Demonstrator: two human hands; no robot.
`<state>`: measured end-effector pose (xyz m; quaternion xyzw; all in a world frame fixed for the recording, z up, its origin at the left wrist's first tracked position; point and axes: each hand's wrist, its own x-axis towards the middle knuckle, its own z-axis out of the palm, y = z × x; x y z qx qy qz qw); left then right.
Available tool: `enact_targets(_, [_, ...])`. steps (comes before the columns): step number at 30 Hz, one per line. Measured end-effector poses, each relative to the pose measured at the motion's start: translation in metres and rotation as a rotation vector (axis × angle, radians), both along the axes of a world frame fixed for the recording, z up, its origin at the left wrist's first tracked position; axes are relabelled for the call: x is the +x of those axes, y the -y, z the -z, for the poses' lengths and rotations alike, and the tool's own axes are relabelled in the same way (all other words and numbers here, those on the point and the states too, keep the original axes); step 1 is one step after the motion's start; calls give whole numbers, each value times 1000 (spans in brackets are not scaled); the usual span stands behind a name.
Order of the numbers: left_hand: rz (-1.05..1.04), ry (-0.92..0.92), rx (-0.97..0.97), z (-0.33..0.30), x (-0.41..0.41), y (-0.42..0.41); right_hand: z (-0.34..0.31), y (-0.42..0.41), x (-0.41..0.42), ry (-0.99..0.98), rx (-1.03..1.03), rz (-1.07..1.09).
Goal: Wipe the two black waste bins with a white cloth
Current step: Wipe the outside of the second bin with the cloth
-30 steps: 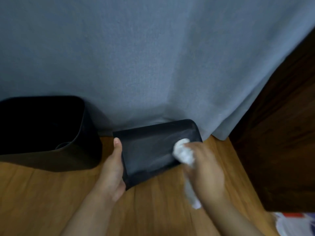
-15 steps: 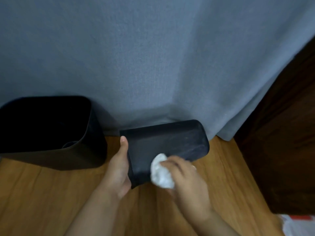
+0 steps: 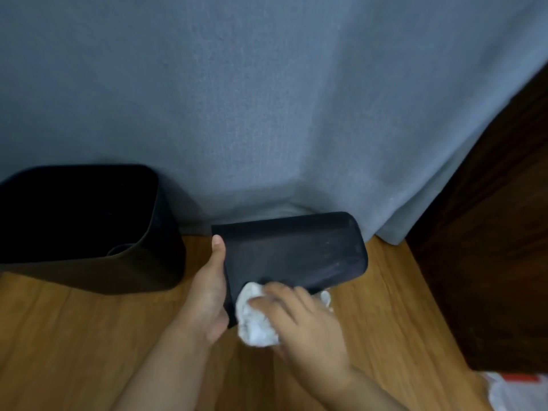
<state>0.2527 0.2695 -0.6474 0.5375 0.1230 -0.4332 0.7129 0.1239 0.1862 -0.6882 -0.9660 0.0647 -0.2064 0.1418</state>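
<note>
A black waste bin (image 3: 296,250) lies on its side on the wooden floor, its closed end toward the right. My left hand (image 3: 209,295) grips its left rim, thumb along the upper edge. My right hand (image 3: 302,324) holds a crumpled white cloth (image 3: 253,318) and presses it against the bin's near lower-left side. The cloth's tail shows past my fingers at the right. A second black waste bin (image 3: 89,226) stands upright at the left, its opening facing up.
A grey-blue curtain (image 3: 267,99) hangs behind both bins and reaches the wooden floor (image 3: 74,351). Dark wooden furniture (image 3: 489,247) stands at the right. A white bag with red print (image 3: 519,390) lies at the bottom right corner.
My right hand has swept the cloth from the bin's right end down and leftward to its near left corner. My left hand kept its hold on the rim.
</note>
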Motion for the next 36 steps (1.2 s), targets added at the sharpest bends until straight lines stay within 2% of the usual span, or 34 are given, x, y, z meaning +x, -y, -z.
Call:
enact_targets(4, [-15, 28, 40, 0, 1, 0, 17, 57, -28, -44, 244, 311])
enact_targets(7, [-19, 47, 50, -2, -2, 0, 8, 92, -37, -42, 279, 599])
enact_targets(9, [-27, 48, 50, -3, -4, 1, -5, 102, -33, -14, 278, 699])
enact_targets(14, [-47, 38, 82, 1, -6, 4, -47, 88, 0, 95, 398, 610])
enact_targets(17, [-76, 10, 82, 1, -2, 7, -58, 67, 26, -27, 525, 412])
enact_targets(20, [-100, -33, 65, -1, -1, 8, -54, 60, 34, -197, 499, 247])
enact_targets(24, [-110, -27, 80, 3, 0, 7, -50, 77, 20, -126, 636, 212])
enact_targets(27, [-101, -26, 76, 2, -2, 6, -49, 78, 10, -20, 620, 238])
enact_targets(30, [-86, -17, 76, -2, -3, 6, -60, 80, 5, 45, 613, 357])
enact_targets(34, [-78, 16, 95, -1, -3, 6, -103, 95, 1, 171, 246, 516])
enact_targets(36, [-58, 28, 93, -1, -4, 5, -128, 96, 5, 213, 129, 581])
